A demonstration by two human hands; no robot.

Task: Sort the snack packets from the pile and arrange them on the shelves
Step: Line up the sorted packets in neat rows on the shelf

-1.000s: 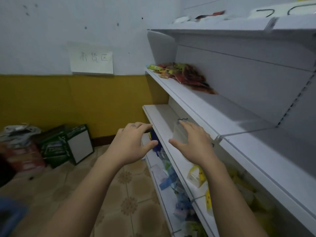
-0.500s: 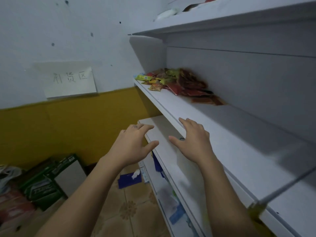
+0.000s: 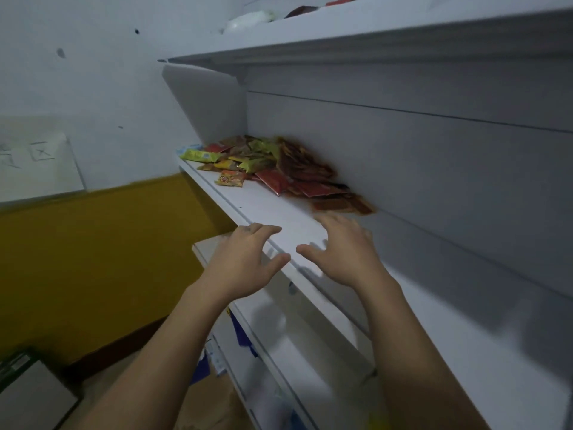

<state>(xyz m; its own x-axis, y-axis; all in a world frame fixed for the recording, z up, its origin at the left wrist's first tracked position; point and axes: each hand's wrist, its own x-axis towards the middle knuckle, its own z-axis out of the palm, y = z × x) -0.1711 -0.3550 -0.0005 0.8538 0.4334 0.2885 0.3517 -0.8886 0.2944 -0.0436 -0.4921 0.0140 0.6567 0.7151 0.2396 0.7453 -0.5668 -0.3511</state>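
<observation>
Both hands hover empty at frame centre, fingers spread: left hand (image 3: 245,263) over the shelf (image 3: 273,209) edge, right hand (image 3: 344,256) above its surface. Snack packets (image 3: 273,169) lie heaped further back, upper middle. They are probably light, crinkly and slippery, best pinched by an edge. Blur smears the nearest packets, and the lower shelves (image 3: 279,336) are cut off.

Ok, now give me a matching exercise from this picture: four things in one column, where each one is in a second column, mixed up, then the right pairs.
Things:
1. snack packet pile
2. right hand
3. paper sign
4. white packet

Places:
A. on the top shelf
B. on the white wall, at the left
C. at the far end of the middle shelf
D. open over the middle shelf, short of the pile

Pairs: 1-C, 2-D, 3-B, 4-A
</observation>
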